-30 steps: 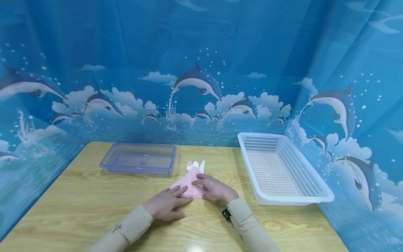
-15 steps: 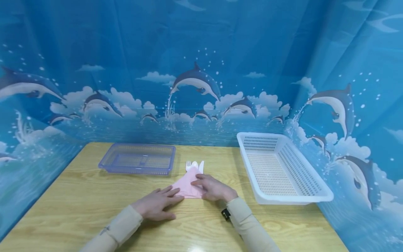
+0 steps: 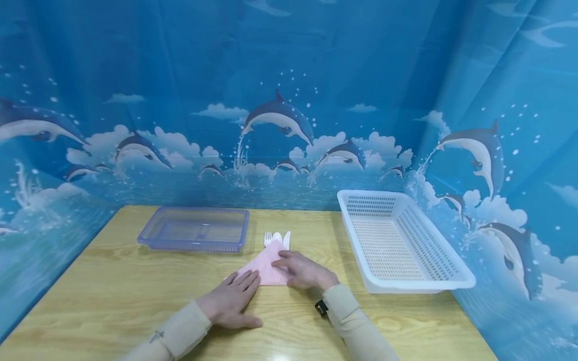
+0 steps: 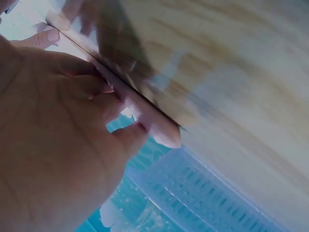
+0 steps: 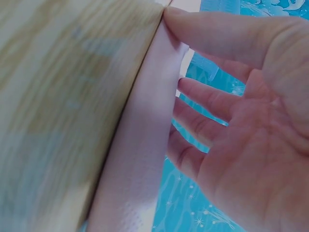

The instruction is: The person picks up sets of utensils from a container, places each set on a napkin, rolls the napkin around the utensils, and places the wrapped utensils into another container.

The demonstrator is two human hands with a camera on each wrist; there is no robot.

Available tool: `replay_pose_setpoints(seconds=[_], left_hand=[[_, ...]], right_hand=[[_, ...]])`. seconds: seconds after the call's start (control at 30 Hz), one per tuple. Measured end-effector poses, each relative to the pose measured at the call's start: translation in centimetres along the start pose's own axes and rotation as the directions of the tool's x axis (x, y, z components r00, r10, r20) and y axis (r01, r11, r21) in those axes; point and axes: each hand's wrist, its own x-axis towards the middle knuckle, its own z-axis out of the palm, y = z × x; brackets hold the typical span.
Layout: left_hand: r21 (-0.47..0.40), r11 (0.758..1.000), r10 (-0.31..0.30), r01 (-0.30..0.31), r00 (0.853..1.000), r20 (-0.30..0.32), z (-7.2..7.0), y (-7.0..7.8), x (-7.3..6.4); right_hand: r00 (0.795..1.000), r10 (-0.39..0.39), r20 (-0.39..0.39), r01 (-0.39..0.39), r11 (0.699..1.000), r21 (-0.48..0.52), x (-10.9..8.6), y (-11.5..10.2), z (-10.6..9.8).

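Note:
A folded pink napkin (image 3: 264, 264) lies on the table, pointed at the far end. The heads of a white fork (image 3: 267, 238), spoon (image 3: 277, 236) and knife (image 3: 286, 239) stick out past that point; their handles are hidden under it. My left hand (image 3: 230, 300) rests its extended fingers on the napkin's left corner, thumb apart on the wood. On the right side of the napkin, my right hand (image 3: 308, 271) presses with slightly bent fingertips. In the right wrist view its thumb (image 5: 212, 36) touches near the napkin's edge, and the fingers lie on top.
A shallow purple see-through basket (image 3: 151, 243) stands at the back left of the wooden table (image 3: 104, 296). At the right sits a larger white slotted basket (image 3: 361, 260). A blue dolphin-print curtain (image 3: 189, 60) encloses the back and sides.
My left hand has slid left along the napkin and turned, its fingers now pointing further forward on the left corner. That corner reaches further left. My right hand has stayed on the napkin.

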Motion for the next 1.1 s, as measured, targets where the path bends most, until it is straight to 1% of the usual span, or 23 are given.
replay_pose_setpoints(seconds=[0.17, 0.27, 0.4, 0.53, 0.6, 0.7, 0.8, 0.87, 0.93, 0.97, 1.03, 1.1], left_hand=[[0.01, 1.0, -0.03, 0.03, 1.0, -0.005, 0.2, -0.2, -0.9], [-0.006, 0.999, -0.053, 0.053, 0.999, -0.006, 0.2, -0.4, -1.5], [-0.034, 0.993, -0.116, 0.117, 0.993, 0.014, -0.1, -0.4, -2.3], [-0.028, 0.982, -0.186, 0.188, 0.98, 0.068, -1.0, -0.1, -3.1], [-0.021, 0.977, -0.211, 0.214, 0.974, 0.082, -1.7, 0.1, -3.2], [-0.029, 0.969, -0.244, 0.247, 0.967, 0.07, -2.8, 0.3, -3.0], [-0.048, 0.961, -0.272, 0.273, 0.962, 0.018, -3.5, 0.5, -2.4], [-0.056, 0.961, -0.273, 0.271, 0.962, -0.022, -3.7, 0.7, -1.8], [-0.055, 0.968, -0.246, 0.243, 0.968, -0.045, -3.7, 1.1, -1.0], [-0.052, 0.975, -0.217, 0.215, 0.975, -0.053, -3.5, 1.3, -0.5], [-0.038, 0.987, -0.16, 0.158, 0.986, -0.049, -3.2, 1.6, 0.5], [-0.032, 0.994, -0.108, 0.107, 0.993, -0.038, -2.7, 1.9, 1.6]], right_hand=[[1.0, 0.013, 0.003, -0.013, 1.0, -0.004, 0.1, 0.0, 0.0], [1.0, 0.015, 0.001, -0.015, 1.0, 0.0, 0.1, 0.1, 0.0], [1.0, 0.016, 0.001, -0.016, 1.0, 0.003, 0.1, 0.1, 0.0], [1.0, 0.015, 0.01, -0.015, 1.0, 0.015, 0.0, 0.0, -0.1], [1.0, 0.013, 0.013, -0.014, 1.0, 0.017, 0.0, -0.1, -0.1], [1.0, 0.011, 0.009, -0.011, 1.0, 0.013, -0.1, -0.1, -0.2], [1.0, 0.007, 0.004, -0.007, 1.0, 0.01, -0.1, -0.1, -0.1], [1.0, 0.004, 0.002, -0.004, 1.0, 0.013, -0.1, -0.1, -0.1], [1.0, 0.001, 0.002, -0.001, 1.0, 0.014, -0.1, -0.1, 0.0], [1.0, 0.0, 0.002, 0.0, 1.0, 0.013, -0.1, -0.1, 0.0], [1.0, 0.0, -0.002, 0.0, 1.0, 0.012, -0.1, -0.1, 0.0], [1.0, -0.003, -0.003, 0.003, 1.0, 0.015, -0.1, -0.1, 0.0]])
